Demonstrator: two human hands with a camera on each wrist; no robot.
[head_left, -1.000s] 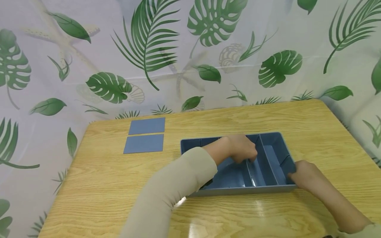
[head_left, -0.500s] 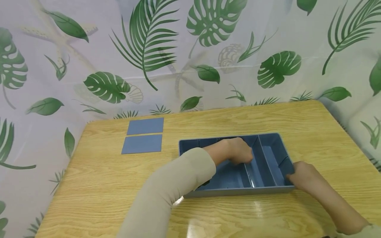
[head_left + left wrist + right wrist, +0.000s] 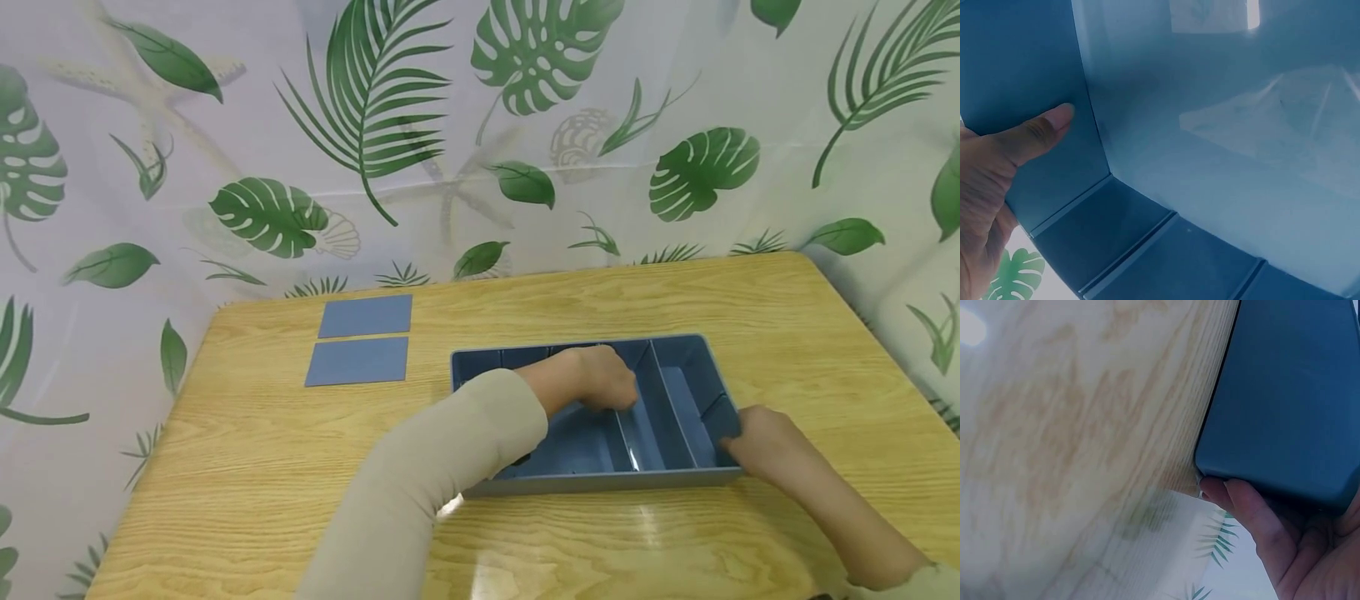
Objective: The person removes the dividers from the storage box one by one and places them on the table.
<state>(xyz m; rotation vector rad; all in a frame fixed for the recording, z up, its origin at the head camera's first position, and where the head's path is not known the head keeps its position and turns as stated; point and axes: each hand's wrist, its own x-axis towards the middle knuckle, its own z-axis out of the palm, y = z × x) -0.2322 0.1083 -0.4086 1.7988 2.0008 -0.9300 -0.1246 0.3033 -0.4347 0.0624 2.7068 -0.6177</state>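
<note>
A blue open tray (image 3: 600, 482) with raised walls stands on the wooden table. My left hand (image 3: 604, 381) reaches down inside it and grips the upper part of a thin upright divider (image 3: 625, 446). In the left wrist view the thumb of the left hand (image 3: 988, 181) lies flat on one face of the panel, while the other fingers are behind it. A second divider (image 3: 672, 412) stands to the right. My right hand (image 3: 768, 442) holds the tray's right end wall, its fingertips curled over the rim. In the right wrist view, the right hand's fingers sit at the tray's outer corner.
Two flat blue rectangular panels, a far one (image 3: 366, 317) and a near one (image 3: 357, 361), lie on the table (image 3: 247, 467) at the back left. A leaf-printed curtain (image 3: 420, 150) hangs behind the table. Ribs (image 3: 1141, 244) run along the tray's inner wall.
My left hand has shifted slightly left inside the tray over the last second, keeping its grip on the divider. My right hand stays at the right end wall.
</note>
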